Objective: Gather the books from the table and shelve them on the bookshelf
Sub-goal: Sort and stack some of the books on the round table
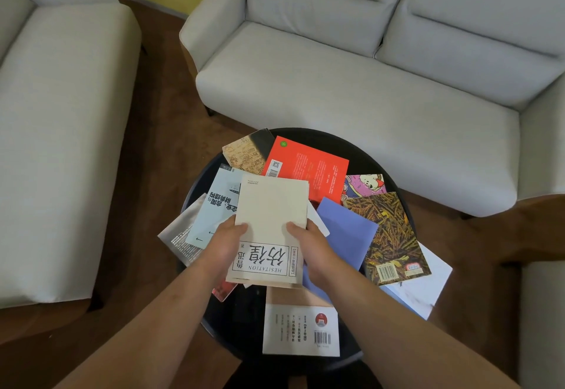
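Observation:
A cream book (272, 205) titled HESITATION lies over a scatter of books on a round black table (360, 150). My left hand (223, 245) grips its left edge and my right hand (312, 248) grips its right edge, thumbs on the cover. Around it lie a red book (312, 165), a light-blue book (220, 202), a purple-blue book (345, 229), a brown patterned book (388, 235), a tan map-print book (247, 153) and a white book with a barcode (299, 327). No bookshelf is in view.
A pale grey sofa (367, 83) stands behind the table. A grey armchair (61, 113) is on the left and another seat (541, 312) at the right edge. Brown wooden floor (159, 150) lies between them.

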Motion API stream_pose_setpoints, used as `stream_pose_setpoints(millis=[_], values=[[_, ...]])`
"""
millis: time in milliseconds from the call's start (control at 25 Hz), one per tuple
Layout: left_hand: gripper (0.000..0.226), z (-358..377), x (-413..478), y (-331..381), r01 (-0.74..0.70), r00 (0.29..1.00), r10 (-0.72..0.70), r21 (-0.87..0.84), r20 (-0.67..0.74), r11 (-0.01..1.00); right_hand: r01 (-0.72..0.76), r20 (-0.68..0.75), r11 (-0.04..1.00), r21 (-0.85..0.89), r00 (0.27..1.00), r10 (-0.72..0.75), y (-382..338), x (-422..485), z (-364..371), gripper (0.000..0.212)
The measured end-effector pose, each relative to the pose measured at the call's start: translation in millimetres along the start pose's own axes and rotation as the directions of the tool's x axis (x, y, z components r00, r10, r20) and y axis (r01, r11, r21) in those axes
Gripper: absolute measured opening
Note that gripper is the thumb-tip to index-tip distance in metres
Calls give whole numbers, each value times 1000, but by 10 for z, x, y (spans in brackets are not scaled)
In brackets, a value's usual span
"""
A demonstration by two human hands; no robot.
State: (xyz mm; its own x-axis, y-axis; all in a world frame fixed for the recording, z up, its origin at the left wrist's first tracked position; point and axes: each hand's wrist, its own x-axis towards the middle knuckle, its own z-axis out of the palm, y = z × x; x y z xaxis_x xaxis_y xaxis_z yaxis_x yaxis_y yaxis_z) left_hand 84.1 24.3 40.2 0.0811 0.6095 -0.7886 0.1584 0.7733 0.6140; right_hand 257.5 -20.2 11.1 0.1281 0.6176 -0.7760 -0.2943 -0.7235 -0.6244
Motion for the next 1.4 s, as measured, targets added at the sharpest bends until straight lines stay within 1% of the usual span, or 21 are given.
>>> stream_pose_setpoints(millis=[120, 240, 360, 440, 480, 560, 600, 640, 720, 760, 800, 840, 880, 920, 960, 1000, 1040, 1120, 1240, 1320, 1400], values=[[26, 10, 32, -23, -43, 999, 43, 37, -16, 998, 45, -3, 998, -42, 999, -45, 51, 40, 12, 34], [23, 41, -6, -93, -113, 992, 118, 127, -35, 985, 72, 15, 995, -73, 997, -71, -17, -16, -43, 33], [21, 100, -56, -159, -192, 975, 212, 219, -70, 957, 90, 41, 973, -214, 996, -83, -73, -48, -123, 40], [20, 87, -84, -165, -193, 974, 213, 217, -72, 957, 101, 45, 939, -330, 995, -91, -92, -93, -178, 46], [22, 55, -86, -165, -177, 980, 192, 211, -56, 961, 103, 45, 924, -369, 995, -93, -89, -139, -218, 43], [25, -26, -81, -215, -142, 988, 151, 204, -29, 969, 109, 29, 909, -402, 994, -106, -17, -279, -342, 30], [26, -64, -91, -276, -119, 990, 130, 177, -54, 977, 109, 8, 902, -417, 993, -116, 59, -363, -429, 24], [27, -102, -107, -354, -90, 988, 106, 135, -114, 987, 103, -36, 897, -429, 991, -130, 179, -439, -546, 22], [26, -172, -184, -583, -48, 961, 58, 43, -271, 998, 51, -201, 890, -453, 967, -158, 462, -533, -790, 24], [24, -179, -248, -732, -23, 954, 30, 28, -299, 999, 7, -287, 891, -454, 945, -154, 595, -569, -911, 22], [22, -163, -323, -871, 11, 959, 0, 36, -282, 999, -46, -351, 884, -466, 926, -137, 703, -591, -1017, 18], [19, -122, -387, -1014, 43, 973, -28, 59, -230, 997, -112, -398, 879, -463, 913, -93, 792, -595, -1101, 11], [13, -66, -441, -1128, 77, 987, -62, 95, -151, 993, -181, -410, 891, -416, 912, -6, 851, -613, -1149, 4], [7, 2, -471, -1219, 97, 994, -90, 137, -58, 986, -242, -383, 911, -335, 918, 102, 896, -617, -1158, 2], [6, 72, -476, -1279, 106, 993, -114, 179, 33, 978, -293, -330, 922, -251, 922, 203, 921, -630, -1132, 7], [8, 144, -444, -1322, 108, 986, -130, 201, 100, 974, -311, -256, 933, -184, 931, 260, 956, -640, -1093, 9], [11, 203, -410, -1335, 108, 980, -140, 213, 141, 971, -309, -193, 939, -149, 941, 279, 988, -644, -1044, 9], [22, 292, -346, -1334, 121, 975, -156, 214, 157, 969, -269, -144, 957, -106, 957, 253, 1020, -639, -942, 18], [23, 346, -319, -1307, 125, 976, -167, 269, 139, 955, -224, -198, 972, -65, 958, 208, 1036, -583, -875, 28], [24, 378, -307, -1290, 142, 973, -191, 313, 131, 939, -227, -245, 974, -6, 945, 218, 1054, -537, -879, 33], [21, 414, -319, -1268, 187, 963, -237, 316, 128, 930, -231, -257, 973, 20, 939, 228, 1076, -516, -908, 35]])
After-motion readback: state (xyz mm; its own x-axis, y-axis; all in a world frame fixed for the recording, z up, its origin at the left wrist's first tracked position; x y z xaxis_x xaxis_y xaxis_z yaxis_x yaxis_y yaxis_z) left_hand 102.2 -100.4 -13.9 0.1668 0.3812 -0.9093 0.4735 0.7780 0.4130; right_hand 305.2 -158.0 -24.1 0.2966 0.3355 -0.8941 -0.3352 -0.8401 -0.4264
